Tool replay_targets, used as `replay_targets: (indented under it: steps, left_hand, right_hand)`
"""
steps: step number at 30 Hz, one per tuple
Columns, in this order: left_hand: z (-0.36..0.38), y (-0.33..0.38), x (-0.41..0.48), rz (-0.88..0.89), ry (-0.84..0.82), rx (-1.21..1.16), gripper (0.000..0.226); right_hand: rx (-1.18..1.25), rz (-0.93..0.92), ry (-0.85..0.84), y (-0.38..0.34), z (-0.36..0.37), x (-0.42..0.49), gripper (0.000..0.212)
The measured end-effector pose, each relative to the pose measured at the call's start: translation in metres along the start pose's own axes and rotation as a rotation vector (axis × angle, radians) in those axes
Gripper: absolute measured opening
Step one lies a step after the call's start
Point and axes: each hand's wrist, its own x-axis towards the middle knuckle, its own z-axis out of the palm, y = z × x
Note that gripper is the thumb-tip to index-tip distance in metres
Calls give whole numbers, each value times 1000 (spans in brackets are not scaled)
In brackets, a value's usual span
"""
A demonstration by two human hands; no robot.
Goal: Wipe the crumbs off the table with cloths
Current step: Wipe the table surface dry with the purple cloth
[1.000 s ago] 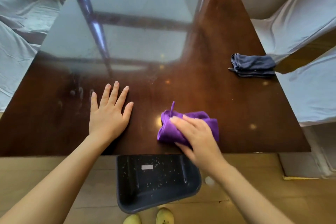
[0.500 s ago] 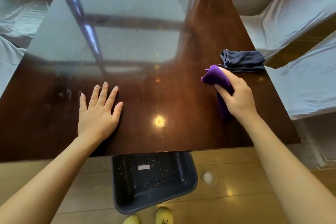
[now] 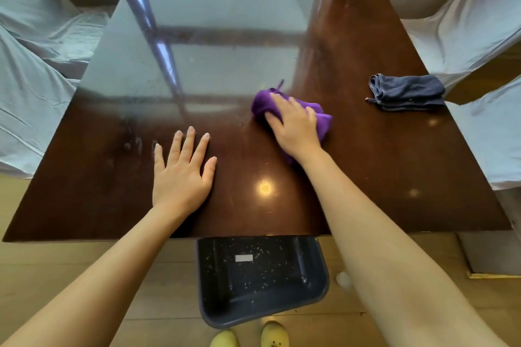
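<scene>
I press my right hand [image 3: 296, 124], fingers flat, onto the purple cloth [image 3: 321, 121] beyond the bin [image 3: 262, 279]; my left hand [image 3: 181, 175] lies spread on the table [image 3: 394, 177]. Mid-wipe, I judge: next I drag crumbs toward the bin.

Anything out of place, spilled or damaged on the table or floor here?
Nothing looks damaged. The crumbs lie inside the dark bin under the table edge. One small white blob sits on the floor right of the bin; I cannot tell what it is. The grey cloth lies unused near the right edge.
</scene>
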Motion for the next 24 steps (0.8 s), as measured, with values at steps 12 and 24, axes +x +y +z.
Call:
replay_targets:
  steps: [12, 24]
  left_hand:
    - [-1, -1, 2, 7, -38, -23, 54]
    - [1, -1, 2, -7, -45, -16, 56]
  right_hand:
    - [-25, -350, -268, -38, -8, -146, 53]
    - [135, -77, 204, 59, -89, -169, 62]
